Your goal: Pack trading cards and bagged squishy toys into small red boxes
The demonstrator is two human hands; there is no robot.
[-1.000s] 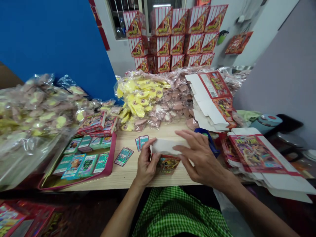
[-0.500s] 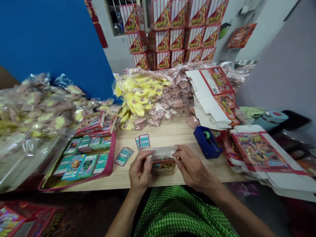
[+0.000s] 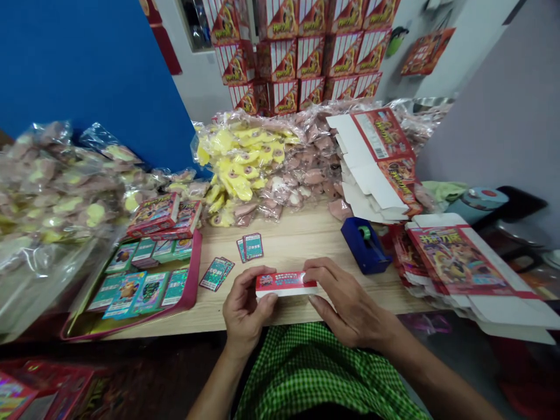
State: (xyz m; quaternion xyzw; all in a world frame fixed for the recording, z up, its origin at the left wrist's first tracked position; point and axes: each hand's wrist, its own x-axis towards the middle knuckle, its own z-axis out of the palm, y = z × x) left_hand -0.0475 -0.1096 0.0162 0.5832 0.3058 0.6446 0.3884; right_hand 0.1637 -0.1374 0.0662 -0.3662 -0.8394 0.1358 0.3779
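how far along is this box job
Done: a wall of made-up red and white boxes stands stacked at the back. In hand: a small red and white box is held between the left hand and the right hand. Left: a pile of flat printed box blanks lies to the right, and bagged yellow and pink soft pieces sit heaped behind.

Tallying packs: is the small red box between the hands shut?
Apparently shut: the small red box has no raised flap, though the left hand and right hand hide its ends.
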